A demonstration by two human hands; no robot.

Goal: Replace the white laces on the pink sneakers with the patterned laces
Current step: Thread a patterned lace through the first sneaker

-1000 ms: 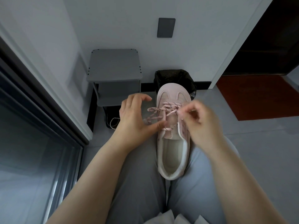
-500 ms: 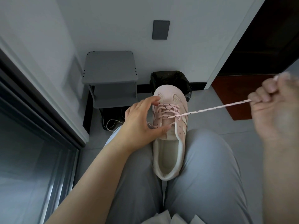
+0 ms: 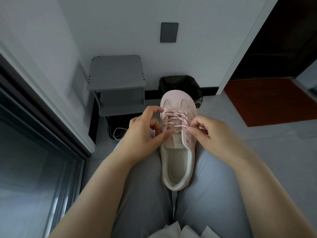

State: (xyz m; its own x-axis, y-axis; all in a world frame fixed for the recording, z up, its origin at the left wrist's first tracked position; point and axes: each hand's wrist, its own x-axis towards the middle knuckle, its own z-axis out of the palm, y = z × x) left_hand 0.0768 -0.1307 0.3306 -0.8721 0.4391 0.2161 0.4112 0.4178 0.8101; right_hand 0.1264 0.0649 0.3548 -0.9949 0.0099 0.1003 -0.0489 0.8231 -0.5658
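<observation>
Left hand was held with its fingers curled, thumb and forefinger set against the left flank of the pink sneaker, which was steadied there. Right hand was closed in a pinch, the end of the patterned lace being gripped between thumb and forefinger just beside the right eyelet row.

Any writing on the sneaker's tongue was too blurred to be read.

The sneaker was laid on the lap, wedged between the two thighs, heel toward the body and toe pointing away. Just past the toe a bin lined with a black bag was seen, and a grey stool was set against the wall to its left, with a white cord coiled on the floor below. A dark window frame closed in the left side. Open grey floor was left to the right of the knee, bordered farther off by a red mat.

The sneaker was made of pale pink suede with mesh toe panels, a white collar and a cream insole. The lace, pink with dark flecks, was crossed over the upper rows; two lower eyelets on the right flap were seen unlaced.
</observation>
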